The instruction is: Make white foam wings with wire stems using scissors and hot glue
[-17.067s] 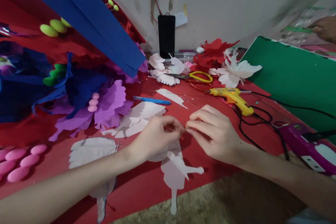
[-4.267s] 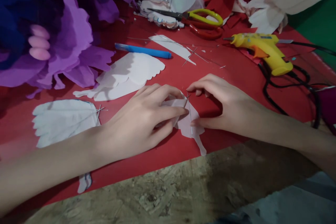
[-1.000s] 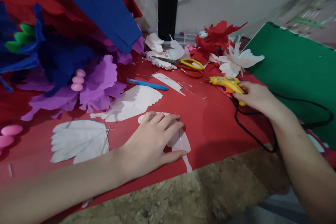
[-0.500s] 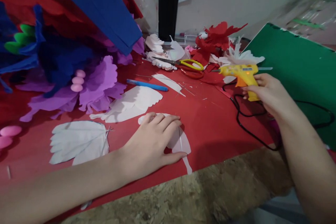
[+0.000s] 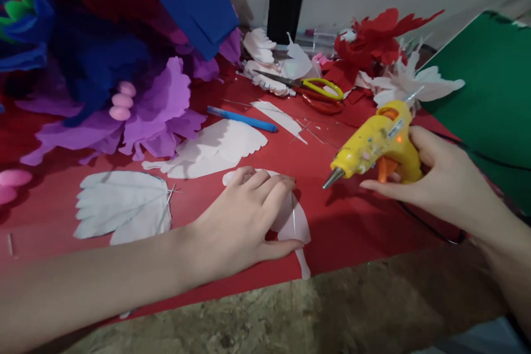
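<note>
My left hand [image 5: 253, 215] lies flat with its fingers spread over a white petal-shaped cutout [image 5: 299, 220], pressing it to the red sheet [image 5: 344, 243]. A thin wire [image 5: 293, 215] runs along the cutout. Gripped in my right hand [image 5: 435, 177] is a yellow glue gun [image 5: 373, 141], its orange light lit. The metal nozzle points down and left toward the cutout, apart from it. Left of my left forearm are white scalloped cutouts [image 5: 120, 202] with crossed wires at one end. Beyond my left hand lie more white cutouts [image 5: 219, 146].
A blue pen [image 5: 243, 119], scissors [image 5: 319, 90] and a white strip [image 5: 280, 119] lie behind my hands. Purple flowers [image 5: 157, 116] and blue sheets [image 5: 191, 0] fill the left. A green board [image 5: 485, 72] stands right. The glue gun's black cord trails behind my right hand.
My right hand has brought the glue gun left and nearer, turning its nozzle down toward the white cutout. My left hand keeps its hold on the cutout. The view has tilted downward slightly.
</note>
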Demonstrator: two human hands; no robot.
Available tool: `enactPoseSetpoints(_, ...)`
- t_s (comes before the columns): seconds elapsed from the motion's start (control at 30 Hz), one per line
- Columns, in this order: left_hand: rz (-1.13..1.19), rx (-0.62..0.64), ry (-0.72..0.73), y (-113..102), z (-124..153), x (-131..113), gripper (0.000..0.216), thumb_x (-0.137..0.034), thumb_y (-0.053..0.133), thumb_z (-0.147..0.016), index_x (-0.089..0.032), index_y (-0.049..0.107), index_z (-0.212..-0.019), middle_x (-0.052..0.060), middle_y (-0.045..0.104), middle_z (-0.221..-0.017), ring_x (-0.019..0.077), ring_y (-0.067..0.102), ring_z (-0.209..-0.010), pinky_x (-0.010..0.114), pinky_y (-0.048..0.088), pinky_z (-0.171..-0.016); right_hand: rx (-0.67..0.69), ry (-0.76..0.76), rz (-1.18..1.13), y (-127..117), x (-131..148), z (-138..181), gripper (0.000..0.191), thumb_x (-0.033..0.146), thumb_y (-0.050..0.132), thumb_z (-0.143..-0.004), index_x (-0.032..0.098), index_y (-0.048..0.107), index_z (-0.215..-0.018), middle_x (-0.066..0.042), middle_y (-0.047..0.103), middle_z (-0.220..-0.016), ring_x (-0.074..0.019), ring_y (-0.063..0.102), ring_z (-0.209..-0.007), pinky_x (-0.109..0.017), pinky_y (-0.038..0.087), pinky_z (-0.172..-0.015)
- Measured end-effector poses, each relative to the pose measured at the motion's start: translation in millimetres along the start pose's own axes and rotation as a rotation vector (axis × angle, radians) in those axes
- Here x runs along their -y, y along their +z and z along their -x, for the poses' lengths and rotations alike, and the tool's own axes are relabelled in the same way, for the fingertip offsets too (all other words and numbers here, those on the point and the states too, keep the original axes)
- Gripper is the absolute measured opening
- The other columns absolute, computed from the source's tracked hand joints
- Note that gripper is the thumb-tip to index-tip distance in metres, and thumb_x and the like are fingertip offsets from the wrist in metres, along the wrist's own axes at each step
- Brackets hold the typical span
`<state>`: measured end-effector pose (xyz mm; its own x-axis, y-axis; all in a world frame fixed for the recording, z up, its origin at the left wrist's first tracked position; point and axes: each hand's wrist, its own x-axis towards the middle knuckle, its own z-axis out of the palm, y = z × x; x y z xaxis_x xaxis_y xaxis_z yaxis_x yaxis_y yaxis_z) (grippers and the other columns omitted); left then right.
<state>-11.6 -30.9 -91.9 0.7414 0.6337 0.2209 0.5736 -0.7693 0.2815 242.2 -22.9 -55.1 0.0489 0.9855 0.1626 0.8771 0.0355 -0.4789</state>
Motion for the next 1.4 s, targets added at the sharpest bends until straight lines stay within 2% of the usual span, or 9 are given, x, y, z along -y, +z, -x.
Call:
enactPoseSetpoints(0.1,-0.003,-0.012,0.005,1.1,-0.1,0.3,0.052,-0.048,0.062,-0.078,-0.009,0.049,-0.11,0.01,0.064,-0.103,0.0243,0.057,-0.091,0.037,0.036,-0.083,-0.013,-0.059,0.135,7.2,-5.6,8.2,0.055,0.061,0.07,-0.044,0.023,0.044,-0.074,0.002,0.051,-0.057,-0.0128,0.045,-0.045,-0.026,0.037,-0.038)
enactPoseSetpoints(0.2,0.015,-0.002,0.004,2.2,-0.4,0.8,0.051,-0.048,0.063,-0.075,-0.01,0.05,-0.107,0.01,0.064,-0.104,0.0248,0.058,-0.092,0.037,0.036,-0.083,-0.06,-0.249,0.269,9.1,-6.8,14.3,0.05,0.067,0.059,-0.057,0.024,0.035,-0.07,0.003,0.044,-0.05,-0.0124,0.04,-0.039,-0.025,0.03,-0.034)
enactPoseSetpoints(0.3,0.035,-0.003,0.003,2.3,-0.9,0.9,0.047,-0.046,0.064,-0.074,-0.011,0.051,-0.102,0.01,0.064,-0.106,0.0248,0.058,-0.092,0.038,0.036,-0.083,-0.085,-0.441,0.342,9.3,-4.1,16.5,0.042,0.064,0.044,-0.074,0.025,0.029,-0.071,0.004,0.038,-0.048,-0.0122,0.036,-0.036,-0.025,0.026,-0.033)
enactPoseSetpoints(0.43,0.058,0.0,-0.003,2.0,-1.6,0.6,0.044,-0.047,0.065,-0.072,-0.013,0.053,-0.098,0.009,0.066,-0.103,0.0251,0.059,-0.09,0.038,0.037,-0.08,-0.067,-0.576,0.408,12.1,-3.0,17.3,0.04,0.059,0.039,-0.081,0.024,0.023,-0.07,0.005,0.031,-0.048,-0.0117,0.03,-0.036,-0.025,0.022,-0.033)
enactPoseSetpoints(0.77,0.025,-0.014,0.02,2.7,-2.4,-0.8,0.055,-0.049,0.07,-0.067,-0.01,0.053,-0.101,0.011,0.065,-0.105,0.0258,0.059,-0.089,0.039,0.037,-0.081,-0.141,-0.723,0.574,11.6,-6.0,17.6,0.042,0.058,0.023,-0.089,0.022,0.018,-0.069,0.007,0.022,-0.051,-0.0076,0.023,-0.037,-0.021,0.019,-0.033)
enactPoseSetpoints(0.93,0.019,-0.051,0.024,3.3,-0.6,-0.5,0.05,-0.045,0.068,-0.069,-0.01,0.053,-0.102,0.009,0.067,-0.097,0.0257,0.06,-0.088,0.038,0.037,-0.079,-0.131,-0.739,0.582,12.0,-6.1,18.8,0.038,0.053,0.024,-0.09,0.022,0.016,-0.07,0.007,0.021,-0.053,-0.0078,0.022,-0.039,-0.02,0.018,-0.033)
enactPoseSetpoints(1.07,0.001,-0.056,0.032,5.2,-0.3,0.6,0.059,-0.048,0.07,-0.066,-0.008,0.052,-0.104,0.009,0.066,-0.099,0.0266,0.059,-0.088,0.039,0.037,-0.078,-0.118,-0.754,0.589,12.1,-5.9,19.3,0.033,0.046,0.027,-0.09,0.022,0.016,-0.07,0.005,0.022,-0.056,-0.0095,0.023,-0.042,-0.021,0.018,-0.035)
enactPoseSetpoints(1.27,-0.003,-0.061,0.015,6.8,-1.8,0.1,0.048,-0.047,0.065,-0.071,-0.01,0.054,-0.1,0.009,0.067,-0.1,0.0256,0.059,-0.086,0.038,0.038,-0.076,-0.109,-0.764,0.577,12.8,-4.6,19.3,0.029,0.038,0.033,-0.087,0.022,0.015,-0.071,0.004,0.022,-0.059,-0.0104,0.022,-0.044,-0.022,0.017,-0.036)
enactPoseSetpoints(1.4,0.01,-0.056,0.014,7.4,-2.2,0.1,0.053,-0.048,0.068,-0.067,-0.01,0.054,-0.101,0.008,0.067,-0.099,0.0252,0.06,-0.085,0.039,0.038,-0.077,-0.132,-0.752,0.566,13.4,-6.9,19.8,0.03,0.036,0.037,-0.086,0.022,0.014,-0.071,0.005,0.018,-0.059,-0.0101,0.02,-0.045,-0.022,0.015,-0.036)
